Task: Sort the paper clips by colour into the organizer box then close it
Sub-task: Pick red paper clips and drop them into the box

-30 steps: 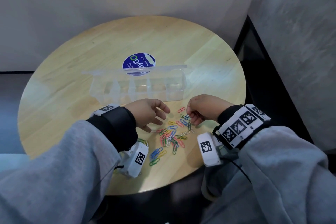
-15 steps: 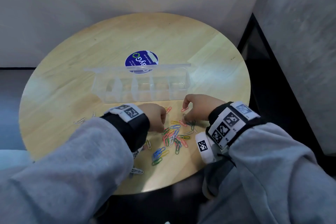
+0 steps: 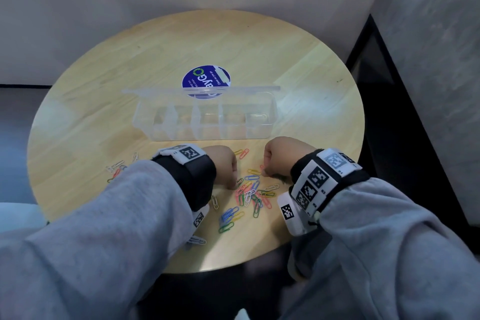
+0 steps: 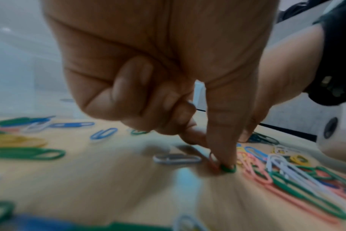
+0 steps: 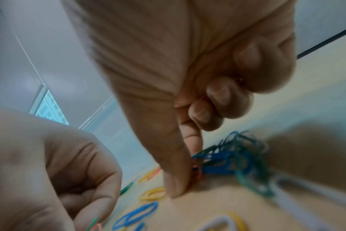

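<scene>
A clear organizer box (image 3: 207, 134) stands open on the round wooden table (image 3: 298, 73), its lid (image 3: 200, 89) raised at the back. Loose coloured paper clips (image 3: 250, 195) lie in a pile in front of it. My left hand (image 3: 232, 184) reaches down at the pile's left edge. Its thumb and forefinger (image 4: 223, 150) pinch a green paper clip (image 4: 228, 168), with a red one beside it. My right hand (image 3: 266, 174) is at the pile's right edge, thumb (image 5: 174, 179) and forefinger pinching a red paper clip (image 5: 196, 173). The other fingers of both hands are curled in.
More clips lie scattered at the left (image 3: 117, 166), partly hidden by my sleeve, and near the front edge (image 3: 197, 240). A round blue sticker (image 3: 206, 78) sits behind the box. A dark gap and a grey wall (image 3: 428, 86) border the table on the right.
Both hands have dropped onto the pile. The left hand's fingers, loosely spread a second ago, now curl and pinch at the clips. The right hand has shifted slightly left.
</scene>
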`<state>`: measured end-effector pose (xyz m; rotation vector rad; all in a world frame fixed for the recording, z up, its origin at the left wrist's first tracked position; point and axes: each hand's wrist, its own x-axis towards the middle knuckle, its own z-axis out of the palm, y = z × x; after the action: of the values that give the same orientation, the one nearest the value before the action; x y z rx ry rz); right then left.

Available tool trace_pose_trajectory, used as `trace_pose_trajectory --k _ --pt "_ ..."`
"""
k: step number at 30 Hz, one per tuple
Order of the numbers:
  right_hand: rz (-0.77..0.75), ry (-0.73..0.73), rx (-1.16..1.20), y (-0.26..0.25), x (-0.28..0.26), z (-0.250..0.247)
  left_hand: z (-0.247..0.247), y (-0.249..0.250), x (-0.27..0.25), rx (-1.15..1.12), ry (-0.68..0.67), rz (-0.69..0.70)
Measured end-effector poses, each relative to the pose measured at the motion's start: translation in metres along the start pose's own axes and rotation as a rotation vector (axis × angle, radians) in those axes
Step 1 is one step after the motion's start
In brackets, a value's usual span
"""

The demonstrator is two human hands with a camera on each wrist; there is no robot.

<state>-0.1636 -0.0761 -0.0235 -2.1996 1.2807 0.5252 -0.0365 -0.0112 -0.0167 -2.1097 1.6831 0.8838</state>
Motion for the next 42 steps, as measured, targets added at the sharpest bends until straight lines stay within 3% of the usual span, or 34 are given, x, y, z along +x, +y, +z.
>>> trace_pose_trajectory --k 9,21,31,34,36,39,42 --pt "-0.035 -0.036 0.082 -0.003 -0.006 0.002 -0.007 -0.011 -0.007 -0.172 -0.002 -0.018" --pt "-0.128 -0.078 0.669 0.024 -0.012 -0.012 -0.021 -0.019 -0.017 -0.928 -0.030 0.003" --pt "-0.088 -0.212 0.935 0.029 -0.029 -0.004 -0.006 -0.009 -0.019 -1.135 -0.106 -0.096" --pt "-0.041 -0.229 0.912 0.028 -0.034 0.000 -0.005 -0.005 -0.020 -0.995 -0.107 -0.129" --pt "-0.038 -0.272 0.820 0.025 -0.038 0.003 -0.003 -0.002 -0.021 -0.705 -0.070 -0.108" --pt "-0.054 -0.218 0.381 0.020 -0.042 0.006 0.003 0.004 -0.025 -0.249 0.059 -0.059" --pt "-0.032 -0.103 0.025 0.014 -0.046 0.012 0.010 0.012 -0.025 -0.102 0.110 -0.046"
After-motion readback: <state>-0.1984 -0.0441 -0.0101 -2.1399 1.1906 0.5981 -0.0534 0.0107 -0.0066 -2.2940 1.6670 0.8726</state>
